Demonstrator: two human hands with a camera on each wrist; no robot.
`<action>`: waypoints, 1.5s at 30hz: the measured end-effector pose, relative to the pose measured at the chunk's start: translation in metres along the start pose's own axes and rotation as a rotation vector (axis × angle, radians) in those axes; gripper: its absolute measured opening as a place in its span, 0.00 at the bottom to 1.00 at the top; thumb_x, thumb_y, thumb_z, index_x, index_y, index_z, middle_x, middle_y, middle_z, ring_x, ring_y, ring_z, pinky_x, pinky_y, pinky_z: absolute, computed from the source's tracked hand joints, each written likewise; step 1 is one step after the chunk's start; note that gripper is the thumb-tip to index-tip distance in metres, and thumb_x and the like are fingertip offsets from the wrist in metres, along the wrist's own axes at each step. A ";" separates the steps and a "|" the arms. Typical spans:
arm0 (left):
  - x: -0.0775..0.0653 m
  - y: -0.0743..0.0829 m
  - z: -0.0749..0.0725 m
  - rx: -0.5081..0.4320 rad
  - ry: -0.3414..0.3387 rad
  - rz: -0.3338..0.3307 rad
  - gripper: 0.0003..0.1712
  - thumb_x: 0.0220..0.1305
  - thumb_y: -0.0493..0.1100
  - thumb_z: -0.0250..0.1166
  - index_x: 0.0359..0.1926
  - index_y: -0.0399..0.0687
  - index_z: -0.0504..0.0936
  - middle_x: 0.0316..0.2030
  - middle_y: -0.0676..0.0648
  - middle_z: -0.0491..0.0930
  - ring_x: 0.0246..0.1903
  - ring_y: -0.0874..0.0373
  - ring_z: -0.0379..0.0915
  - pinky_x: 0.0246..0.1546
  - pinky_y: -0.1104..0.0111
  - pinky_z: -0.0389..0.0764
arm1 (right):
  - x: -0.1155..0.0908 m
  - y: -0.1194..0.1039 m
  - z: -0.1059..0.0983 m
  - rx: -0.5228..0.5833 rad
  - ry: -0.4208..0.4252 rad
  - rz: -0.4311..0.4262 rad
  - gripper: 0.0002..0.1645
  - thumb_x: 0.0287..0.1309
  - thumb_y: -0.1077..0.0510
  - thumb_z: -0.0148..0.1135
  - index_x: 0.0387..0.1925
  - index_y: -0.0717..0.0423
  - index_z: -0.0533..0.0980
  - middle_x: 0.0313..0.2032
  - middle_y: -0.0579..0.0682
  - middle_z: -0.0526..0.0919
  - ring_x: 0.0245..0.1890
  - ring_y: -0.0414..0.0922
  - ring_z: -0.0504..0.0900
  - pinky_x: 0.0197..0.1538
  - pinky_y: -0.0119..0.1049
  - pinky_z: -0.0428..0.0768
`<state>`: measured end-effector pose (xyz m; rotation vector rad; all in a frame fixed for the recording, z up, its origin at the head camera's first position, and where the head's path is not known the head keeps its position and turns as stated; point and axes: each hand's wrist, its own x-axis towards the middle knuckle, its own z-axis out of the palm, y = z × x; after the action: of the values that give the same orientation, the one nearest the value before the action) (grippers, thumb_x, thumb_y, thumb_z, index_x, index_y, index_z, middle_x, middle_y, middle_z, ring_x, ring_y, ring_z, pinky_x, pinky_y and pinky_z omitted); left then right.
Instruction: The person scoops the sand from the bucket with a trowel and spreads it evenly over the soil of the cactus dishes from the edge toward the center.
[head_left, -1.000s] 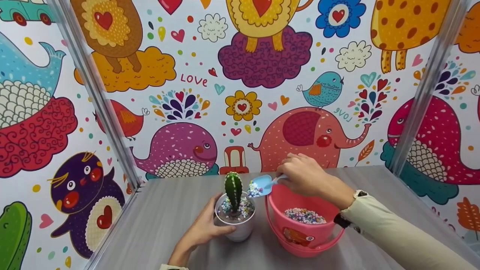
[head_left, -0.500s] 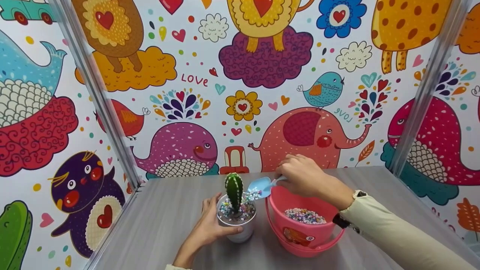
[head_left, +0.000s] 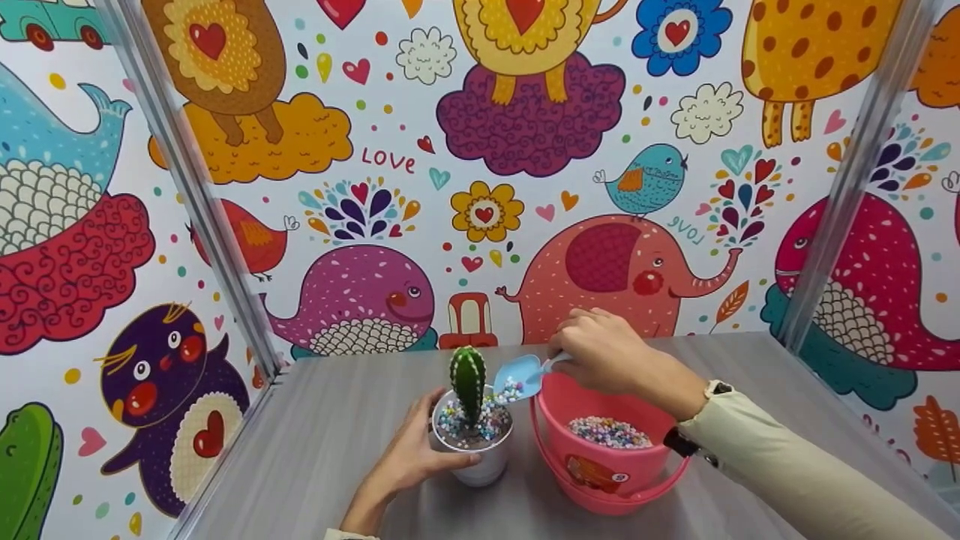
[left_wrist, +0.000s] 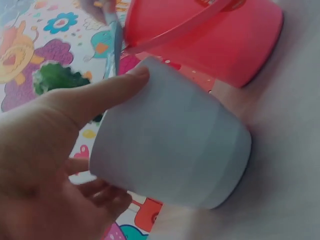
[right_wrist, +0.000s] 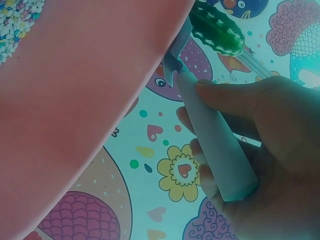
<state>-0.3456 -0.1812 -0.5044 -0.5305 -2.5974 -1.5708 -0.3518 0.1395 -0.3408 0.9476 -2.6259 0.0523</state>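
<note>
White pot (head_left: pixel 484 469) clasped in left hand (head_left: pixel 412 451); right hand (head_left: pixel 602 349) grips blue scoop (head_left: pixel 524 372) near cactus (head_left: pixel 468 379).

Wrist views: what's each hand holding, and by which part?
Right hand: scoop, by its handle. Left hand: pot, by its upper side.
</note>
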 end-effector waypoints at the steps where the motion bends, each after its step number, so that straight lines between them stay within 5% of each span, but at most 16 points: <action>1: -0.001 0.002 0.002 0.034 0.014 -0.013 0.70 0.43 0.59 0.89 0.82 0.43 0.61 0.73 0.34 0.68 0.72 0.38 0.68 0.76 0.34 0.67 | 0.000 0.000 0.000 -0.004 0.003 -0.001 0.10 0.60 0.53 0.81 0.43 0.48 0.93 0.41 0.47 0.94 0.45 0.48 0.84 0.49 0.46 0.84; 7: -0.004 0.009 0.006 0.122 0.045 -0.038 0.72 0.42 0.62 0.88 0.82 0.44 0.61 0.68 0.35 0.66 0.69 0.39 0.68 0.72 0.36 0.72 | 0.001 -0.004 0.000 -0.044 0.041 -0.022 0.10 0.59 0.53 0.82 0.42 0.47 0.93 0.41 0.47 0.94 0.43 0.47 0.83 0.46 0.43 0.82; 16: -0.002 -0.002 -0.010 -0.132 -0.068 0.060 0.63 0.54 0.48 0.85 0.81 0.33 0.58 0.78 0.30 0.67 0.78 0.34 0.64 0.81 0.39 0.63 | 0.001 -0.008 0.002 -0.119 0.094 -0.045 0.09 0.56 0.54 0.84 0.39 0.49 0.93 0.38 0.47 0.93 0.39 0.46 0.81 0.41 0.40 0.81; 31: -0.005 0.014 0.000 0.097 0.024 -0.068 0.70 0.45 0.62 0.88 0.82 0.42 0.62 0.70 0.34 0.67 0.70 0.39 0.69 0.74 0.34 0.71 | 0.001 -0.010 0.004 -0.153 0.150 -0.070 0.10 0.56 0.54 0.84 0.41 0.49 0.93 0.39 0.48 0.94 0.42 0.48 0.83 0.43 0.42 0.82; 45: -0.004 0.019 0.009 0.134 0.061 -0.160 0.67 0.42 0.65 0.88 0.78 0.45 0.66 0.64 0.40 0.68 0.65 0.44 0.72 0.71 0.38 0.76 | 0.002 -0.014 0.009 -0.250 0.252 -0.111 0.11 0.52 0.55 0.86 0.38 0.46 0.93 0.38 0.46 0.92 0.43 0.48 0.81 0.45 0.42 0.81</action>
<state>-0.3350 -0.1667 -0.4933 -0.2662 -2.7329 -1.4146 -0.3475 0.1263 -0.3492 0.9300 -2.2823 -0.1691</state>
